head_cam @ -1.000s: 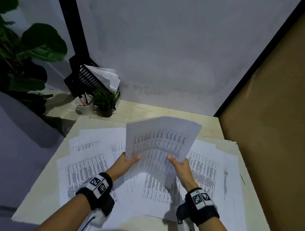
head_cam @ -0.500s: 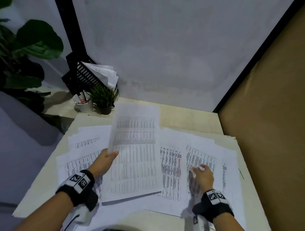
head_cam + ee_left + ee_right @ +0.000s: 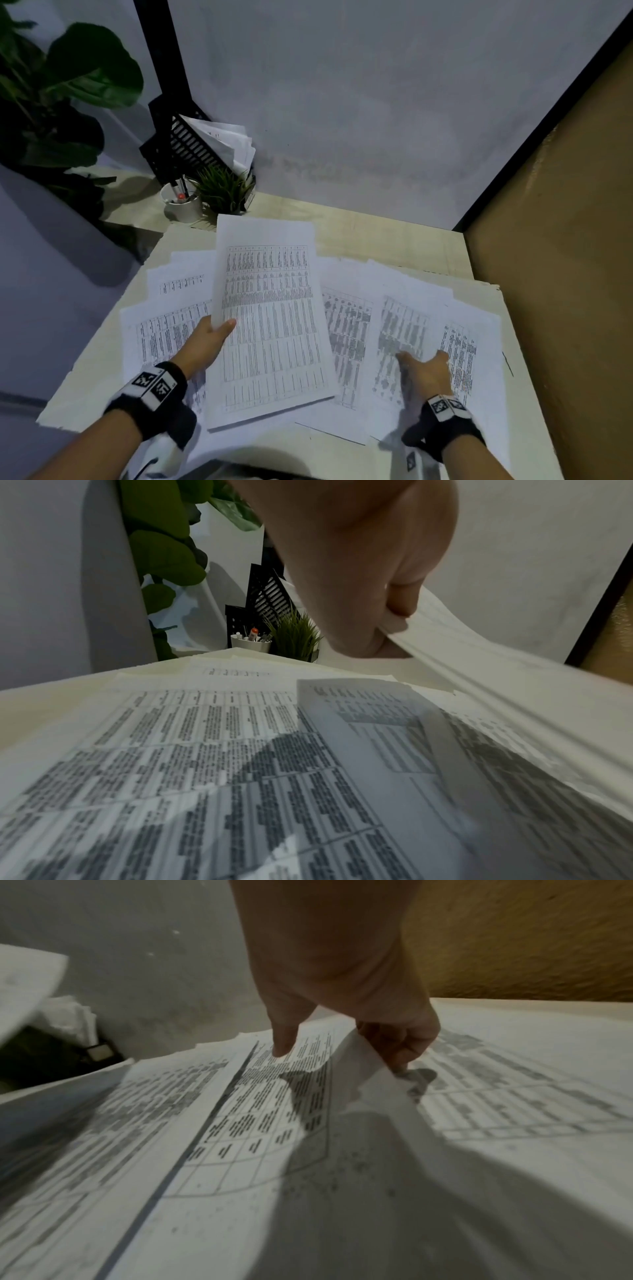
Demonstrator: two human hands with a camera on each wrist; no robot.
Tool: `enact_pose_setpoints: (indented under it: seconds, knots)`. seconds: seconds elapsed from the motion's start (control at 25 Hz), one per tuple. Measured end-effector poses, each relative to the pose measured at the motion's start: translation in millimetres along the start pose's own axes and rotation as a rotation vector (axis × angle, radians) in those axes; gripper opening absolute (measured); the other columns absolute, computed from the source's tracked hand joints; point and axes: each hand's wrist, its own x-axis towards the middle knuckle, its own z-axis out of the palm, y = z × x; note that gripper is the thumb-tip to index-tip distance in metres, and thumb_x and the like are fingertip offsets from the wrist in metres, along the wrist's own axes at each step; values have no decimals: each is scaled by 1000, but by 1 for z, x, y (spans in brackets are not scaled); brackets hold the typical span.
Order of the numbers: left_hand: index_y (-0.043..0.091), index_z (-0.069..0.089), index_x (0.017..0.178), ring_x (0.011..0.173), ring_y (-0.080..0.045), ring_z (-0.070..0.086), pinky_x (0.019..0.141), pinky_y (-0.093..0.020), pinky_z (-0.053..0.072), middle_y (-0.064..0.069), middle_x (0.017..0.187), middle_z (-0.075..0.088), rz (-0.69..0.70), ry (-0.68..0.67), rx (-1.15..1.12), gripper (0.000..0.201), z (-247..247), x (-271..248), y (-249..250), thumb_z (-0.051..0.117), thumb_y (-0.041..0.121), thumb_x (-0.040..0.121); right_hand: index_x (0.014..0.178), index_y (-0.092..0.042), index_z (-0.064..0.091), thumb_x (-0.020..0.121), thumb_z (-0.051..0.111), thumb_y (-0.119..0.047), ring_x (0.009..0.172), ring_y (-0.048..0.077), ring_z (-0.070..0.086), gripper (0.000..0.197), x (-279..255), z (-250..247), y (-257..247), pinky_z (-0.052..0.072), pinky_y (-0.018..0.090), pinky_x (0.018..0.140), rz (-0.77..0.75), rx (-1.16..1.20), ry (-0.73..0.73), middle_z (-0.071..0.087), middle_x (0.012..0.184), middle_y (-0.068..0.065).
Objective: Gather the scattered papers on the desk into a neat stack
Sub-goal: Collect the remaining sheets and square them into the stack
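Note:
My left hand (image 3: 222, 328) grips a stack of printed sheets (image 3: 274, 325) by its left edge, thumb on top, and holds it low over the desk (image 3: 394, 246). In the left wrist view the left hand (image 3: 387, 631) pinches that stack (image 3: 514, 685) above loose pages (image 3: 205, 750). My right hand (image 3: 424, 367) is on a loose sheet (image 3: 404, 325) at the right. In the right wrist view the right hand (image 3: 342, 1050) has its thumb on top and curled fingers under the sheet's lifted edge (image 3: 363, 1085). More printed pages lie spread at the left (image 3: 164, 329) and far right (image 3: 462, 342).
At the back left stand a black file rack with papers (image 3: 191, 144), a white pen cup (image 3: 181, 209) and a small potted plant (image 3: 222, 192). A large leafy plant (image 3: 61, 85) is further left. A brown wall (image 3: 565, 274) borders the desk's right side.
My right hand has let go of the stack and dropped to the right onto a loose sheet. The left hand alone has lowered the stack from upright to nearly flat.

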Motion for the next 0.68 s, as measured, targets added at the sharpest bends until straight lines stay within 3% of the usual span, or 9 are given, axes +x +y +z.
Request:
enact_pose_setpoints:
  seconds: [0.04, 0.08, 0.16, 0.28, 0.36, 0.4, 0.48, 0.6, 0.68]
  knots:
    - [19, 53, 113, 94, -20, 53, 80, -28, 41, -5, 101, 57, 4, -3, -29, 23, 1, -1, 2, 41, 28, 95, 134, -39, 13, 20, 79, -70, 113, 38, 57, 136, -8, 10, -6, 47, 58, 90, -18, 11, -9, 46, 138, 14]
    - [19, 51, 116, 97, -19, 53, 86, -29, 39, -3, 104, 57, 6, -4, -53, 26, 1, 1, 1, 42, 31, 94, 134, -41, 12, 24, 82, -65, 115, 39, 55, 133, -10, 21, -6, 47, 58, 90, -38, -20, -16, 39, 142, 15]
    - [21, 50, 107, 89, -18, 53, 83, -29, 39, -4, 98, 55, 3, -6, -47, 24, 1, 4, -4, 43, 38, 92, 141, -32, 7, 55, 86, -34, 117, 44, 51, 116, -44, 29, -24, 47, 55, 92, -87, -100, -32, 31, 144, 21]
    - [15, 53, 106, 84, -19, 53, 82, -31, 41, -6, 91, 55, -35, 22, -18, 26, 0, 5, -11, 43, 35, 92, 141, -14, 18, 69, 75, -4, 95, 41, 63, 91, -61, 32, -32, 55, 54, 80, -20, 12, 2, 57, 115, 28]
    - [13, 52, 115, 94, -20, 54, 88, -33, 40, -5, 99, 57, -53, 38, -25, 32, -2, 4, -14, 43, 34, 93, 129, 5, 40, 74, 72, -2, 94, 38, 63, 64, -48, 28, -29, 54, 43, 82, 53, 37, -47, 61, 110, 27]
    - [11, 49, 122, 102, -20, 52, 92, -33, 38, -4, 107, 57, -58, 40, -32, 36, -3, 4, -17, 42, 32, 94, 123, 8, 48, 78, 69, -3, 88, 36, 63, 51, -45, 23, -29, 54, 38, 77, 60, 46, -79, 63, 104, 27]
    - [7, 46, 129, 107, -20, 50, 94, -33, 36, -4, 113, 55, -72, 40, -40, 40, -3, 1, -18, 41, 28, 95, 117, 8, 52, 84, 60, -2, 74, 32, 60, 36, -39, 14, -27, 52, 37, 64, -9, 59, -113, 63, 88, 22]
    - [6, 45, 130, 111, -22, 51, 97, -35, 36, -4, 117, 56, -86, 26, -46, 42, 0, 0, -20, 42, 28, 94, 111, -1, 54, 90, 50, -2, 65, 24, 56, 22, -39, -2, -30, 48, 29, 53, -139, -30, -82, 58, 76, 11]
    - [6, 46, 129, 109, -22, 52, 95, -33, 37, -4, 115, 57, -78, 15, -60, 41, 2, 1, -17, 42, 27, 94, 107, -5, 56, 91, 49, -4, 56, 22, 52, 18, -41, -21, -38, 44, 27, 47, -153, -23, -63, 56, 69, 10]
